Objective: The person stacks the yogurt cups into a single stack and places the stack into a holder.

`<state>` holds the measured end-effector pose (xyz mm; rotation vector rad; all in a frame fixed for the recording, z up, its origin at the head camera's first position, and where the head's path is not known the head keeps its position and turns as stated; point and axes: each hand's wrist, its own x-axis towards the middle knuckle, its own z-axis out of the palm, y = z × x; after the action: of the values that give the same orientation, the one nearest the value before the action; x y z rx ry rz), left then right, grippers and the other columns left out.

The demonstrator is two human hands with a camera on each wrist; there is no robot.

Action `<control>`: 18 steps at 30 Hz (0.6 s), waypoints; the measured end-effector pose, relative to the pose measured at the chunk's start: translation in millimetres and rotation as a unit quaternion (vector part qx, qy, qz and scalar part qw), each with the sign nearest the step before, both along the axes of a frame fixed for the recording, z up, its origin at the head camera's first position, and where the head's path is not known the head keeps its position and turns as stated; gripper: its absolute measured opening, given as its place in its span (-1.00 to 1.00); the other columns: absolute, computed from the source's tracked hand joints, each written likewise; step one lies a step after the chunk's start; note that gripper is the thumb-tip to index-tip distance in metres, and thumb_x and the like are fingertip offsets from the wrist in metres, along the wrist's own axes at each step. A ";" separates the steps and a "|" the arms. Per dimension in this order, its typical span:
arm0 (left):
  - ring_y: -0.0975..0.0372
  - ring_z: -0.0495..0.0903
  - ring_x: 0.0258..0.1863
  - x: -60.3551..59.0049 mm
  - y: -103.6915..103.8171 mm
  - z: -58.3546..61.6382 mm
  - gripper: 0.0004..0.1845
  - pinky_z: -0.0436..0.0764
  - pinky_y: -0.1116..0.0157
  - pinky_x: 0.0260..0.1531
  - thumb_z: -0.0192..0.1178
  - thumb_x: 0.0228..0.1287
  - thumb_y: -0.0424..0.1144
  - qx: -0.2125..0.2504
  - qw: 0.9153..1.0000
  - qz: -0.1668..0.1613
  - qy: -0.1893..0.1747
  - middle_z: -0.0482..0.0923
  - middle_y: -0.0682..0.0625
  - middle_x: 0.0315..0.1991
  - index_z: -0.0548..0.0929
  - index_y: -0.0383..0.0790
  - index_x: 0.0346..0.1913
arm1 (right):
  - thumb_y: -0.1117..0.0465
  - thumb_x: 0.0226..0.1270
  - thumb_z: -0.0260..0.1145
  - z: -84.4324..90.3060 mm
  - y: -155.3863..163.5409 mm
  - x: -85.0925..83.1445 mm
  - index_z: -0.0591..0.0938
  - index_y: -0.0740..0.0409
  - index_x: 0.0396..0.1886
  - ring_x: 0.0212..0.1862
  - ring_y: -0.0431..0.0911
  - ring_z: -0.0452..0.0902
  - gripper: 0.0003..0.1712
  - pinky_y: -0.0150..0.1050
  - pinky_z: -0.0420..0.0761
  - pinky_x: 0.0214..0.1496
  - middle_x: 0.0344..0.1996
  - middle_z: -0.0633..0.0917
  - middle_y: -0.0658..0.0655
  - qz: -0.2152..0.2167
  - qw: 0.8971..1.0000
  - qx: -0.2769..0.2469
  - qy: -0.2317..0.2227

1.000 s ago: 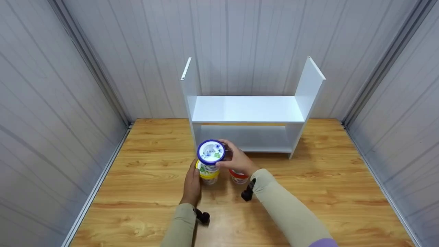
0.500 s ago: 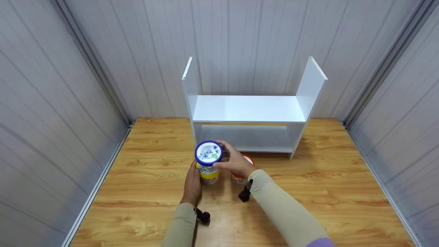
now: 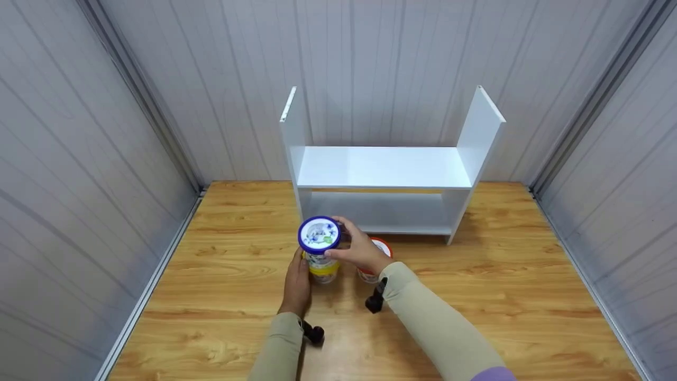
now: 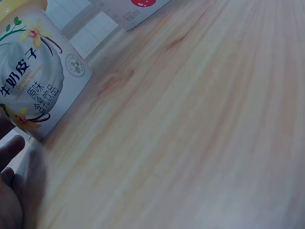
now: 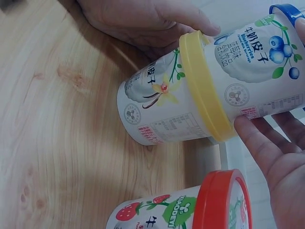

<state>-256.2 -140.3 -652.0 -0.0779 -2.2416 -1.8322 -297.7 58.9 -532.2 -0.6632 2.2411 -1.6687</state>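
Note:
A blueberry milk-drink cup with a blue lid is in my right hand, thumb in front and fingers at its far side. Its base meets the lid of a vanilla milk-drink cup with a yellow rim, which stands upright on the table. In the right wrist view the upper cup looks slightly offset from the lower. My left hand holds the vanilla cup from its left side, its fingers partly hidden behind it. A strawberry cup with a red lid stands to the right, partly hidden by my right hand in the head view.
A white two-tier shelf with tall side panels stands behind the cups, close beyond my hands. The wooden table is bounded by pale panelled walls at the back and both sides.
My right hand has shifted slightly left with the blueberry cup, bringing it over the vanilla cup, and more of the red lid shows. My left hand stays in place.

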 end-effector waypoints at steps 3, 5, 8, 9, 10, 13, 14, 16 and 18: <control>-0.01 0.14 0.53 0.3 0.0 0.5 -0.48 0.06 -0.12 0.51 -0.27 0.69 -0.11 0.005 1.000 -0.004 0.007 0.20 -0.11 0.54 0.17 -0.03 0.60 | 0.10 0.20 0.57 -0.2 -0.4 1.0 0.18 -0.06 0.58 0.38 0.08 0.38 0.04 0.06 0.47 0.38 0.38 0.42 0.14 0.000 1.000 -0.005 0.000; -0.02 0.14 0.53 0.4 -0.1 0.8 -0.48 0.06 -0.13 0.51 -0.26 0.69 -0.11 0.010 1.000 -0.006 0.009 0.20 -0.11 0.54 0.17 -0.02 0.60 | 0.10 0.21 0.56 -1.0 -0.5 0.9 0.18 -0.06 0.59 0.38 0.08 0.38 0.05 0.05 0.47 0.38 0.38 0.41 0.15 -0.001 1.000 -0.004 0.000; 0.00 0.15 0.53 0.3 -0.3 0.9 -0.48 0.08 -0.12 0.50 -0.27 0.69 -0.09 0.012 1.000 -0.008 0.008 0.21 -0.09 0.54 0.18 -0.01 0.60 | 0.08 0.20 0.57 -2.7 -0.1 0.2 0.16 -0.07 0.59 0.39 0.07 0.38 0.06 0.04 0.46 0.39 0.39 0.40 0.15 0.000 1.000 -0.002 0.000; 0.01 0.16 0.53 0.1 -0.4 0.5 -0.48 0.08 -0.11 0.50 -0.27 0.69 -0.08 0.011 1.000 -0.009 0.008 0.22 -0.08 0.54 0.17 0.00 0.60 | 0.07 0.20 0.57 -2.6 0.3 0.4 0.14 -0.08 0.60 0.40 0.06 0.37 0.08 0.03 0.45 0.40 0.40 0.39 0.15 0.001 1.000 0.002 -0.001; 0.03 0.16 0.53 0.3 -0.5 0.4 -0.48 0.09 -0.10 0.51 -0.27 0.69 -0.05 0.011 1.000 -0.008 0.004 0.23 -0.05 0.53 0.18 0.05 0.59 | 0.05 0.19 0.57 -2.5 0.9 0.4 0.12 -0.08 0.61 0.41 0.05 0.35 0.11 0.02 0.43 0.41 0.42 0.38 0.14 0.003 1.000 0.006 -0.002; 0.02 0.16 0.53 0.0 -0.5 -0.9 -0.47 0.10 -0.10 0.50 -0.27 0.68 -0.01 -0.001 1.000 -0.003 0.001 0.22 -0.07 0.53 0.18 0.03 0.60 | 0.02 0.16 0.59 0.0 3.9 1.4 0.04 -0.08 0.64 0.44 0.05 0.31 0.19 0.06 0.38 0.45 0.45 0.35 0.15 0.006 1.000 0.009 -0.012; 0.02 0.16 0.53 -0.4 -0.5 -1.4 -0.46 0.09 -0.10 0.51 -0.28 0.68 0.00 -0.004 1.000 -0.001 0.002 0.22 -0.08 0.53 0.18 0.03 0.60 | 0.02 0.16 0.59 1.0 5.3 1.7 0.02 -0.07 0.65 0.45 0.06 0.30 0.22 0.08 0.36 0.46 0.46 0.34 0.16 0.007 1.000 0.008 -0.016; 0.02 0.17 0.52 -0.8 -0.4 -1.4 -0.46 0.10 -0.09 0.51 -0.27 0.68 0.00 -0.008 1.000 0.002 0.002 0.24 -0.08 0.53 0.18 0.02 0.60 | 0.02 0.15 0.60 2.4 8.6 1.5 0.00 -0.06 0.65 0.45 0.07 0.30 0.24 0.11 0.34 0.46 0.47 0.33 0.17 0.008 1.000 0.002 -0.021; 0.02 0.18 0.52 -1.0 -0.3 -1.0 -0.46 0.09 -0.08 0.51 -0.28 0.68 -0.01 -0.005 1.000 -0.001 0.007 0.25 -0.08 0.52 0.18 0.00 0.59 | 0.05 0.16 0.59 3.5 12.3 0.6 0.01 -0.05 0.65 0.44 0.09 0.32 0.23 0.12 0.36 0.45 0.47 0.33 0.18 0.009 1.000 -0.011 -0.025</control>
<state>-257.2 -140.6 -653.1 -0.0941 -2.2426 -1.8162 -297.1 71.2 -528.7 -0.6378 2.1788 -1.6833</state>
